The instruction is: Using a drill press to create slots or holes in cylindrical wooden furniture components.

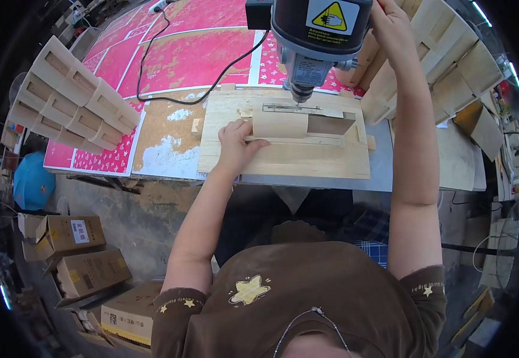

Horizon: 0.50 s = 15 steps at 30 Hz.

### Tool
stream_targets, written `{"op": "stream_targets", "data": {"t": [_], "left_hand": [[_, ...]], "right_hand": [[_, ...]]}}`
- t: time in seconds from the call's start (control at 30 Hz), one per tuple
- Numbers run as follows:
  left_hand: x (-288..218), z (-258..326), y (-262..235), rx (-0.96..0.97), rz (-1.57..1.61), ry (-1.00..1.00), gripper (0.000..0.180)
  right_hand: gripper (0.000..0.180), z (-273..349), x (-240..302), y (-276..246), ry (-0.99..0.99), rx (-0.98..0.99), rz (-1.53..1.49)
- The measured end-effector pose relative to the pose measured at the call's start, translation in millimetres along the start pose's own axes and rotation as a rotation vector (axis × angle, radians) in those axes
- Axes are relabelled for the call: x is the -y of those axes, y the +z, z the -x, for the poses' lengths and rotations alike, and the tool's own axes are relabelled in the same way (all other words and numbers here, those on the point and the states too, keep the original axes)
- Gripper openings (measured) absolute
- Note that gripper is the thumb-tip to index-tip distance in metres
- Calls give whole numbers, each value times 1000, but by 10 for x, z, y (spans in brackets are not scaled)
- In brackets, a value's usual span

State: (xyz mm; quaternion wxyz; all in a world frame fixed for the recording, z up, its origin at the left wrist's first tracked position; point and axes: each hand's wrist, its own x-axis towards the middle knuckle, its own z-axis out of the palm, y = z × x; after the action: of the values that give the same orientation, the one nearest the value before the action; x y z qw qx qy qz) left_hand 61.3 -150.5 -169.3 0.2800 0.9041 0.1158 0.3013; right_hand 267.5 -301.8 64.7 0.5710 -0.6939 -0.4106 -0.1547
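Note:
A drill press (298, 59) stands in front of me, its chuck (301, 92) pointing down over a pale wooden piece (280, 125). The piece has a curved face, and a darker flat part (331, 124) shows at its right. It lies on a wooden board (283, 164) fitted with strips. My left hand (236, 142) is closed on the piece's left end, with the thumb along the near side. At the right of the drill head my right hand (389, 24) is raised, its fingers curled. What it grips is hidden behind the head and the frame's edge.
Stacked wooden pieces with rectangular recesses (80, 101) stand at the left. More wooden pieces (444, 59) are piled at the right. A black cable (176, 101) crosses the pink-covered table (200, 56). Cardboard boxes (92, 268) sit on the floor at lower left.

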Motion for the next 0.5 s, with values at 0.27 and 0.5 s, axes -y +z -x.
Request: {"op": "stream_targets", "data": {"t": [0.27, 0.5], "left_hand": [[68, 33, -75, 50, -18, -71, 51], [52, -29, -38, 30, -28, -61, 39]], "right_hand": [[12, 798, 439, -210, -143, -27, 332], [9, 1567, -165, 120, -235, -97, 318]]}}
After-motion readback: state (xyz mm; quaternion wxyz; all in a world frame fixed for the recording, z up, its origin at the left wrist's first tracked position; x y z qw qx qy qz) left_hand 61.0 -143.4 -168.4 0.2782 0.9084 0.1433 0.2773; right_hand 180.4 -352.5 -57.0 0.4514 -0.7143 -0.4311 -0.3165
